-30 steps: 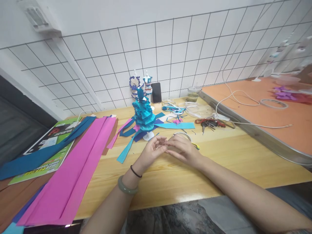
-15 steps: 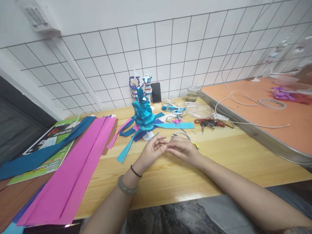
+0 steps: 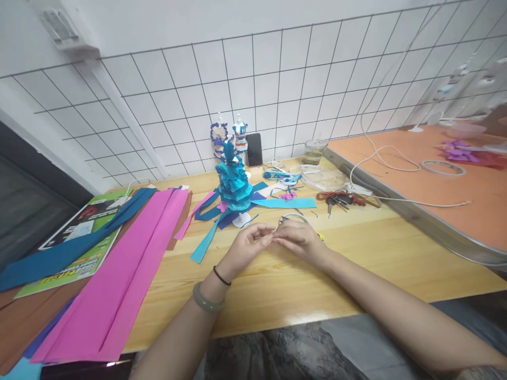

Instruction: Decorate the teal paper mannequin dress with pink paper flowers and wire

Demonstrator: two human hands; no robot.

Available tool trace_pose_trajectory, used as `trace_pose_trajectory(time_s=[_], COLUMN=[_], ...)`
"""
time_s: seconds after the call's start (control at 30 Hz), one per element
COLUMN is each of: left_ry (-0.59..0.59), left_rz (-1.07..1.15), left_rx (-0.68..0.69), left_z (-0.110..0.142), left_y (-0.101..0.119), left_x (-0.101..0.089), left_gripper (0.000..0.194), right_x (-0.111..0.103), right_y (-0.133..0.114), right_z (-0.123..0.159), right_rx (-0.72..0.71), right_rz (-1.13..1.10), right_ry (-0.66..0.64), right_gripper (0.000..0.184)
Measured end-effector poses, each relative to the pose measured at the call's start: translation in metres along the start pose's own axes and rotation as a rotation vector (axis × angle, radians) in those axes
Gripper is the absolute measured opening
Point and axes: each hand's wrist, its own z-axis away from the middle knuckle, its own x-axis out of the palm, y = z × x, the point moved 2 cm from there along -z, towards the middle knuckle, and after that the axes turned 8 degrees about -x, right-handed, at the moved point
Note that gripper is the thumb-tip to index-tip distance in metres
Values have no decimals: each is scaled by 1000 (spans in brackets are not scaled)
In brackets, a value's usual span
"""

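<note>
My left hand (image 3: 251, 244) and my right hand (image 3: 298, 240) meet fingertip to fingertip above the wooden table. Both are closed in a pinch, and whatever lies between the fingertips is too small or hidden to make out. Just behind them stands a small dress form with a tiered turquoise paper dress (image 3: 233, 182) on a white base (image 3: 241, 219). A pink paper flower (image 3: 222, 206) sits at its lower left edge. Partly covered by my right hand is a roll of tape (image 3: 299, 217), with a bit of a yellow tool (image 3: 321, 237) beside it.
Pink crepe paper strips (image 3: 119, 274), a dark blue strip (image 3: 75, 243) and a magazine (image 3: 83, 266) cover the left side. At the back are a phone (image 3: 254, 149), two more dress forms and a glass cup (image 3: 315, 152). Keys (image 3: 338, 200) lie near the orange table (image 3: 443, 195).
Almost nothing differs. Both hands stay pinched together, the left one's fingers curled slightly more, and the view has shifted a little.
</note>
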Motion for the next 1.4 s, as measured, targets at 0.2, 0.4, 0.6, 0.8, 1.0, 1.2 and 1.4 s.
trace_pose_trajectory(time_s=[0.2, 0.4, 0.6, 0.8, 1.0, 1.2, 1.4], left_ry=[76, 233, 263, 290, 282, 276, 252], left_rz=[-65, -313, -462, -494, -512, -503, -569], left_rx=[66, 233, 362, 409, 399, 361, 361], left_z=[2, 5, 6, 7, 6, 5, 6], left_y=[1, 7, 13, 12, 10, 10, 9], left_x=[0, 2, 1, -1, -3, -4, -5], left_gripper=[26, 18, 16, 16, 21, 23, 26], right_x=[-2, 0, 1, 1, 4, 3, 4], right_y=[7, 1, -5, -11, -11, -10, -7], right_z=[4, 1, -3, -4, -2, -2, 1], right_rx=[77, 170, 219, 306, 406, 489, 523], right_rz=[-33, -163, -234, -288, -462, -624, -693], right_ry=[55, -5, -53, -144, -119, -87, -75], right_gripper=[14, 21, 25, 30, 35, 35, 36])
